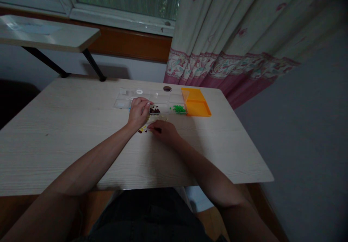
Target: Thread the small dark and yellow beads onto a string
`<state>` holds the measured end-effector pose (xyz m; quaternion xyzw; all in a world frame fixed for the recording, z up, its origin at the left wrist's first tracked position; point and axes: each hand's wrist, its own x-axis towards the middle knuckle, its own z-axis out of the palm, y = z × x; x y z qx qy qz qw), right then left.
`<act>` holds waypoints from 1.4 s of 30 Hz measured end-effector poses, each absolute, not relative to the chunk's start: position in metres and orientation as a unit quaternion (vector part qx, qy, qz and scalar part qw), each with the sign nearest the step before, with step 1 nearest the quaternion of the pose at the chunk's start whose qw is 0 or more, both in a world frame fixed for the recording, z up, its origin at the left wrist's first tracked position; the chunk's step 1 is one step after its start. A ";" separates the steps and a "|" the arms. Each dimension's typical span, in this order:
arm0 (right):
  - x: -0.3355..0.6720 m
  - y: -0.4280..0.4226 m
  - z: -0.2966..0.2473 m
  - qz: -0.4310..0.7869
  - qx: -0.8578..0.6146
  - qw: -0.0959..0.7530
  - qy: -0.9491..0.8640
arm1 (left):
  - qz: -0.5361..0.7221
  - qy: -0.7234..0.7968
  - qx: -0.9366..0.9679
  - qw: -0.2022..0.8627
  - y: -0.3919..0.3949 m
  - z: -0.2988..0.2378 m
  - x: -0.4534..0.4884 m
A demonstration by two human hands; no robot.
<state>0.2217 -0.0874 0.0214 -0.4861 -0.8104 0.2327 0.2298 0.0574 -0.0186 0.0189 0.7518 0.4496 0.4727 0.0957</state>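
A clear plastic box with compartments lies on the table, its clear lid to the left. My left hand is at the box's near edge, fingers curled together beside a compartment of dark brown pieces; what is in its fingers is hidden. Green pieces fill the near right compartment. My right hand is low over the tabletop, thumb and fingers pinched at a small loose pile of yellow pieces and brown pieces. Whatever it pinches is too small to name.
An orange tray lies against the box's right end. Behind the box is a brown round object. A raised shelf on black legs stands at the back left. A curtain hangs behind the table.
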 end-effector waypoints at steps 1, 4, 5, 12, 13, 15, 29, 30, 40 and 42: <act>0.220 -0.089 0.021 0.227 -0.488 0.216 -0.815 | 0.473 0.451 0.751 0.095 -0.019 0.019 0.057; 0.218 -0.090 0.021 0.213 -0.490 0.193 -0.823 | 0.475 0.451 0.750 0.096 -0.019 0.019 0.057; 0.218 -0.090 0.020 0.208 -0.490 0.188 -0.825 | 0.475 0.450 0.750 0.097 -0.019 0.019 0.057; 0.218 -0.090 0.016 0.182 -0.485 0.175 -0.837 | 0.476 0.450 0.750 0.094 -0.016 0.018 0.056; 0.217 -0.090 0.016 0.181 -0.485 0.174 -0.838 | 0.476 0.451 0.749 0.094 -0.016 0.018 0.056; 0.217 -0.090 0.017 0.178 -0.486 0.173 -0.838 | 0.476 0.455 0.747 0.095 -0.017 0.018 0.056; 0.220 -0.081 0.019 0.228 -0.552 0.292 -0.747 | 0.468 0.450 0.755 0.095 -0.018 0.020 0.057; 0.222 -0.078 0.018 0.248 -0.563 0.319 -0.722 | 0.468 0.447 0.756 0.095 -0.019 0.020 0.056; 0.241 -0.064 0.015 0.515 -0.533 0.460 -0.488 | 0.433 0.392 0.805 0.106 -0.021 0.020 0.059; 0.243 -0.064 0.016 0.536 -0.520 0.466 -0.474 | 0.424 0.370 0.819 0.111 -0.022 0.022 0.060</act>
